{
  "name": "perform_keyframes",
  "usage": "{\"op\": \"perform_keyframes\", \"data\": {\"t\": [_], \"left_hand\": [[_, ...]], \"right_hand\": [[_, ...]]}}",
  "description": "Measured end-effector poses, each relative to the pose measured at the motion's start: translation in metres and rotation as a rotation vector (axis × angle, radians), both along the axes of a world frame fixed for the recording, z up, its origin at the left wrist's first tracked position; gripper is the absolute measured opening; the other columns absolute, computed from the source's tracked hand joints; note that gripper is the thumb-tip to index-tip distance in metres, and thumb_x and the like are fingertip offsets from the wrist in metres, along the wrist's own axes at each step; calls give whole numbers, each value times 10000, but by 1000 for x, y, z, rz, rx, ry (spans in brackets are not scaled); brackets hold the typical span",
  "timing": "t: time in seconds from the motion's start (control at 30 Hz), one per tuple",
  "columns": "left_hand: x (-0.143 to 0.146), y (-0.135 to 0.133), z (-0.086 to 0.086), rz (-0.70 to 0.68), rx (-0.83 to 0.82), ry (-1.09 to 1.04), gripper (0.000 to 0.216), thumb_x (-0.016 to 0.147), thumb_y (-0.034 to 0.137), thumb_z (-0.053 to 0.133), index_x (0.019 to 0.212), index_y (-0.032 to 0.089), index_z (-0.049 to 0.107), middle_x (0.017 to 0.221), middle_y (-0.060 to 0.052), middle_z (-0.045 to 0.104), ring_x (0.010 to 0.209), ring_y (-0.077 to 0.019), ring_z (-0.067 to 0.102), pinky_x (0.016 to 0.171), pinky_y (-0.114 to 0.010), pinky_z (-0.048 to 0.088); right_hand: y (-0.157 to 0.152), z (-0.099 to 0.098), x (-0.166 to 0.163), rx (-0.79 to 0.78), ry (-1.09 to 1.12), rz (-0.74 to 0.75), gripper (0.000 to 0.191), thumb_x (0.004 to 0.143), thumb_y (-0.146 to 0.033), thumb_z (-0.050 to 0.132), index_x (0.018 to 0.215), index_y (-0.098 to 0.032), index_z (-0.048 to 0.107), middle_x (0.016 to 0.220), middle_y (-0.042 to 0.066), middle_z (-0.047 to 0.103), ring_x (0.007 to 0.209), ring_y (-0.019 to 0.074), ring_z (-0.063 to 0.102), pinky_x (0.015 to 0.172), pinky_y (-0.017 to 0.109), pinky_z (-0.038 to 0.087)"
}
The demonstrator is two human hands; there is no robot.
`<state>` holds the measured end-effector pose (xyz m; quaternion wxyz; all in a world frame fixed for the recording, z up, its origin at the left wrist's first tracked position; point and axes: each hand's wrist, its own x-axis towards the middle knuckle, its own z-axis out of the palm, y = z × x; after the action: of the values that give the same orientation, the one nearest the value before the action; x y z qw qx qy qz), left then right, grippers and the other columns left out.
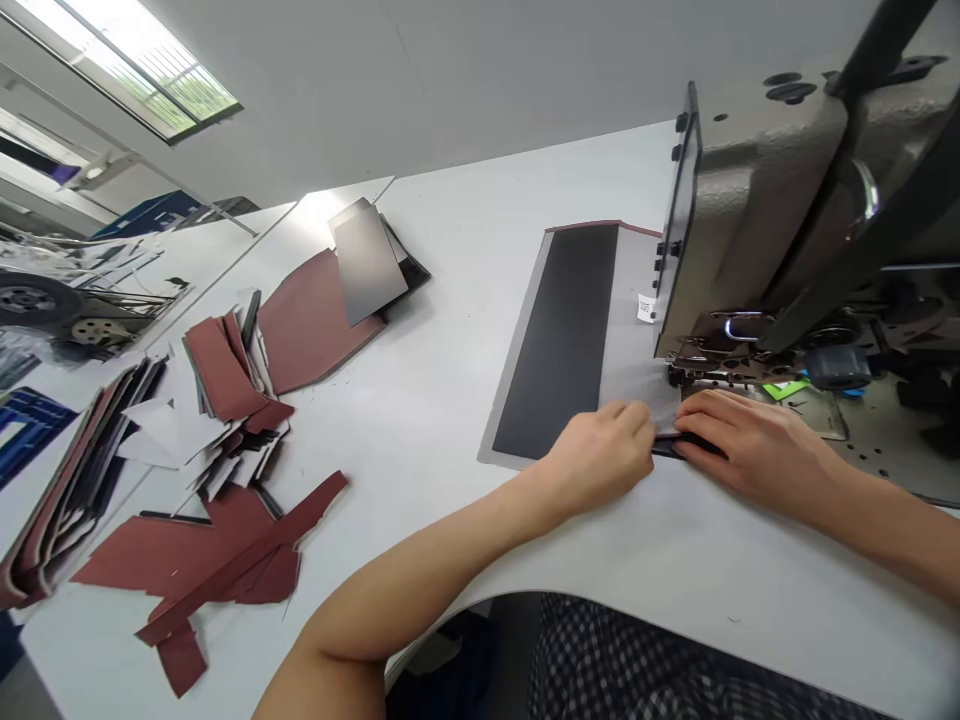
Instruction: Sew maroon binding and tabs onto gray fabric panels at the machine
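A flat grey fabric panel (637,375) with a black strip (559,340) along it lies on the table, its right side under the head of a sewing machine (720,230). My left hand (604,450) is closed on the panel's near edge, fingers curled. Close to the needle area, my right hand (739,440) has its fingers bent over a dark folded edge (667,447) of the same panel. The fingertips of both hands are partly hidden. A small white label (646,308) shows on the panel beside the machine.
At the left lie dark red cut pieces (225,560), stacked strips (82,470) and a red panel (315,320) with a grey plate (367,260) on it. Green and blue bits (786,388) sit behind my right hand. The table edge (480,600) curves in front of me.
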<state>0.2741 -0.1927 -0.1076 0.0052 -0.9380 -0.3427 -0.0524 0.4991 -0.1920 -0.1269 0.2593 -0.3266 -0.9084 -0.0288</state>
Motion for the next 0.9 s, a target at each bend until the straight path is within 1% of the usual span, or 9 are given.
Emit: {"op": "perform_keyframes", "data": {"t": [0.07,0.13,0.27,0.37,0.5,0.57,0.63,0.7,0.9], "left_hand": [[1,3,-1,134,-47,-89,182,946,162,502,833,165,645,867,-49,668,762,-177,611,519,-272,430],[0,7,-3,196,-126,-195,135,929,154,535,868,176,653,942,-38,691,825,-170,624,586,-264,477],[-8,12,-11,144,-231,-389,206,939,119,552,1011,214,721,1069,-21,725,936,-166,634,778,-274,548],[-13,12,-17,78,-220,-400,253,1002,187,535,1085,255,765,1093,-21,746,924,-181,619,800,-298,564],[-17,13,-19,-25,-146,-331,326,1037,188,470,1213,243,739,1165,-40,753,1007,-211,637,855,-348,593],[-19,16,-19,-102,-121,-301,339,1033,164,456,1241,213,720,1248,-53,738,1187,-237,634,1026,-414,564],[-21,19,-21,-163,-122,-290,342,1035,160,452,1270,197,698,1329,-54,711,1359,-244,567,1180,-452,471],[-23,22,-24,-179,-131,-289,346,1041,170,447,1295,198,680,1358,-50,699,1419,-233,530,1232,-455,421],[-19,36,-28,-161,-133,-286,325,1046,184,457,1288,196,674,1352,-54,703,1407,-215,549,1219,-429,448]], "right_hand": [[-3,-1,-6,-11,21,-80,291,1034,-173,467,846,-179,689,941,52,691,834,155,644,753,283,501],[-5,-1,-13,-78,48,-205,305,1025,-188,473,788,-195,665,913,33,677,802,148,633,695,285,474],[-4,0,-21,-323,84,-406,221,947,-272,572,739,-210,612,892,3,655,657,122,583,565,286,404],[-3,-2,-18,-396,112,-392,163,944,-270,574,795,-218,616,909,-10,658,626,110,572,549,276,402],[-8,-6,-2,-194,89,-187,249,1013,-167,464,975,-211,706,1046,41,699,915,168,658,769,298,509],[-12,-6,6,-82,5,-108,286,989,-115,471,1082,-199,728,1074,68,698,972,201,640,837,343,522],[-14,-6,12,-28,-79,-72,319,955,-83,498,1153,-184,727,1064,79,690,942,211,624,829,364,524],[-15,-5,14,-6,-116,-62,335,936,-68,516,1183,-165,720,1037,81,678,911,205,618,810,352,518],[-6,-10,14,38,-132,-184,370,946,-84,494,1202,-216,727,1031,57,687,883,176,642,774,297,502]]}}
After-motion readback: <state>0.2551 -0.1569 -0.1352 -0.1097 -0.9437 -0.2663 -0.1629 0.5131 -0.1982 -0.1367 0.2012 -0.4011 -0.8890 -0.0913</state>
